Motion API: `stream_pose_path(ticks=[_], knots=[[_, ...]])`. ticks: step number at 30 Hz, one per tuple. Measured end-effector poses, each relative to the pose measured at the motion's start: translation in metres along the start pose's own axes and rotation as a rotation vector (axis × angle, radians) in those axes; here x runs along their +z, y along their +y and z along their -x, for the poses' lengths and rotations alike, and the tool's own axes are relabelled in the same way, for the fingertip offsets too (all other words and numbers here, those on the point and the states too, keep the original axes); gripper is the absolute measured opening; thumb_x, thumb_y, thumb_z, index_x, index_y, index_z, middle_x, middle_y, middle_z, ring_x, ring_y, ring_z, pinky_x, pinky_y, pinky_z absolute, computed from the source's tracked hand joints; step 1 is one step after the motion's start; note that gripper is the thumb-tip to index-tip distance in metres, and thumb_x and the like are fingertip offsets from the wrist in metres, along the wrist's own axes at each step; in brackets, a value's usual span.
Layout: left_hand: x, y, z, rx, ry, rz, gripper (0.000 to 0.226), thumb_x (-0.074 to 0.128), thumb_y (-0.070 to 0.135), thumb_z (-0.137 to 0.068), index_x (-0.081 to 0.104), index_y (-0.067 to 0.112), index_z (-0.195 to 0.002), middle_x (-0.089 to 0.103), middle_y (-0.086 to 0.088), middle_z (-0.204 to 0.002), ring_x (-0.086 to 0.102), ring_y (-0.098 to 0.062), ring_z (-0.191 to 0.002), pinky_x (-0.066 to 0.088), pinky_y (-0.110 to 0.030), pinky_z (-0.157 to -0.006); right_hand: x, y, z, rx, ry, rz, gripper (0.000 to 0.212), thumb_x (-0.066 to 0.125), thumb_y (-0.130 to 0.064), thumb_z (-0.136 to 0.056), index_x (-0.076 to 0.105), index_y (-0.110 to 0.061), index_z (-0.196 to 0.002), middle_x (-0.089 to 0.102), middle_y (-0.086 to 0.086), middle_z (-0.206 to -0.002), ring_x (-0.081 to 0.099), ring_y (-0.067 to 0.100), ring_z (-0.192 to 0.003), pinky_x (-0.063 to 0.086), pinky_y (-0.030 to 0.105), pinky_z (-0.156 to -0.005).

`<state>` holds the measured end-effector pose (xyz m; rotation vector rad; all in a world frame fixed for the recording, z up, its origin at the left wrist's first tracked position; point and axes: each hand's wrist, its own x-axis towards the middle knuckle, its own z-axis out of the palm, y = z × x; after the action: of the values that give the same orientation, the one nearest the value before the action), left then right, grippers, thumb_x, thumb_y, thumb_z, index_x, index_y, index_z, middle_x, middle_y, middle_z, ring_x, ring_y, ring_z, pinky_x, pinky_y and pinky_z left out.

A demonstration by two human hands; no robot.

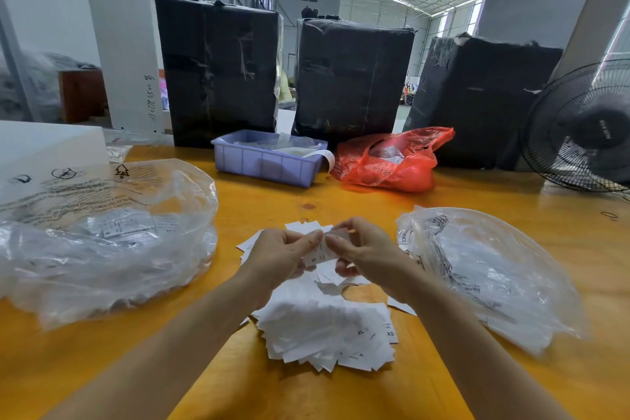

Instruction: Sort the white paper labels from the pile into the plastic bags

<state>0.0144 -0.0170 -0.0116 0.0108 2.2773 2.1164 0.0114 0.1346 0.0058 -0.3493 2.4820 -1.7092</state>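
So both hands are up over the pile of labels (327,327), which is my landmark for everything. Left hand (278,257) and right hand (363,254) pinch the same white label (318,254) between thumbs and fingertips, held just above the far edge of the pile; it's got an S printed on it. The right hand also seems to have more paper tucked under its lower fingers, can't tell how many.

Left of the pile sits a big clear plastic bag (102,235), mouth open, with a bunch of labels already inside. Right of the pile there's a second clear bag (487,273), blurry, with white labels in it too. Beyond the pile: a lavender plastic bin (266,164) holding clear packets and a paper strip curling over its rim, and next to that a red plastic bag (388,160) with something pale inside.

All on an orange wooden table (306,392). Behind the bin stand three black wrapped bales (351,78), a fan (583,126) at far right, warehouse roof overhead
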Motion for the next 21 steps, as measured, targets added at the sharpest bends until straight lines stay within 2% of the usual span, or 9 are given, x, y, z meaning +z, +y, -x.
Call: stream_pose_path(ticks=[3,5,6,9,11,14,17,21], knots=[[0.001,0.001,-0.001,-0.012,0.016,0.065,0.015,0.066,0.025,-0.086,0.070,0.014,-0.077,0.067,0.001,-0.067,0.060,-0.008,-0.055,0.048,-0.020,-0.058,-0.003,0.001,-0.001,-0.138,0.203,-0.048,0.023,0.062,-0.008,-0.089,0.059,-0.006,-0.111,0.066,0.013,-0.081,0.063,0.014,-0.061,0.058,0.027,-0.063],[0.001,0.000,0.000,-0.023,0.019,0.129,0.012,0.067,0.021,-0.086,0.071,0.013,-0.077,0.068,0.001,-0.065,0.059,-0.005,-0.051,0.048,-0.017,-0.052,-0.001,0.001,-0.001,-0.195,0.232,-0.004,0.024,0.062,-0.004,-0.089,0.063,-0.002,-0.113,0.067,0.008,-0.076,0.065,0.012,-0.059,0.059,0.030,-0.065],[0.002,0.000,0.000,-0.028,0.023,0.150,0.012,0.067,0.020,-0.086,0.071,0.012,-0.078,0.068,0.000,-0.067,0.059,-0.005,-0.053,0.049,-0.018,-0.052,0.001,0.002,-0.001,-0.210,0.234,0.020,0.024,0.061,-0.004,-0.089,0.064,0.000,-0.113,0.067,0.006,-0.073,0.063,0.009,-0.055,0.058,0.027,-0.063],[0.004,-0.002,0.000,-0.032,0.057,0.152,0.012,0.068,0.024,-0.085,0.072,0.013,-0.080,0.069,-0.003,-0.075,0.060,-0.013,-0.068,0.047,-0.027,-0.061,0.009,0.001,0.000,-0.216,0.175,0.084,0.022,0.061,-0.010,-0.090,0.068,-0.005,-0.110,0.062,-0.005,-0.063,0.056,0.001,-0.050,0.053,0.018,-0.059],[0.004,-0.003,0.000,-0.035,0.104,0.165,0.014,0.068,0.026,-0.085,0.072,0.014,-0.079,0.068,-0.005,-0.076,0.058,-0.017,-0.071,0.044,-0.029,-0.062,0.012,-0.001,0.003,-0.178,0.067,0.060,0.022,0.059,-0.020,-0.092,0.071,-0.010,-0.107,0.061,-0.014,-0.065,0.054,0.002,-0.054,0.053,0.021,-0.062],[0.005,-0.002,0.000,-0.090,0.165,0.235,0.018,0.068,0.032,-0.084,0.070,0.014,-0.082,0.066,-0.007,-0.077,0.056,-0.020,-0.073,0.043,-0.028,-0.061,0.012,-0.002,0.006,-0.113,-0.063,0.021,0.030,0.057,-0.030,-0.091,0.067,-0.015,-0.115,0.062,-0.006,-0.081,0.056,0.008,-0.065,0.054,0.027,-0.070],[0.006,-0.001,0.001,-0.143,0.151,0.269,0.025,0.066,0.037,-0.085,0.069,0.012,-0.087,0.066,-0.008,-0.078,0.059,-0.021,-0.075,0.045,-0.028,-0.062,0.013,0.001,0.003,-0.129,0.055,0.000,0.039,0.067,-0.013,-0.086,0.060,-0.008,-0.123,0.063,0.005,-0.084,0.061,0.011,-0.065,0.053,0.026,-0.069],[0.000,0.007,0.002,-0.206,0.051,0.200,0.033,0.062,0.042,-0.088,0.066,0.010,-0.087,0.060,-0.005,-0.072,0.053,-0.019,-0.069,0.043,-0.027,-0.058,0.006,0.002,-0.001,-0.052,0.215,-0.142,0.023,0.071,-0.002,-0.080,0.068,0.000,-0.103,0.068,0.008,-0.072,0.058,0.007,-0.052,0.044,0.013,-0.050]])
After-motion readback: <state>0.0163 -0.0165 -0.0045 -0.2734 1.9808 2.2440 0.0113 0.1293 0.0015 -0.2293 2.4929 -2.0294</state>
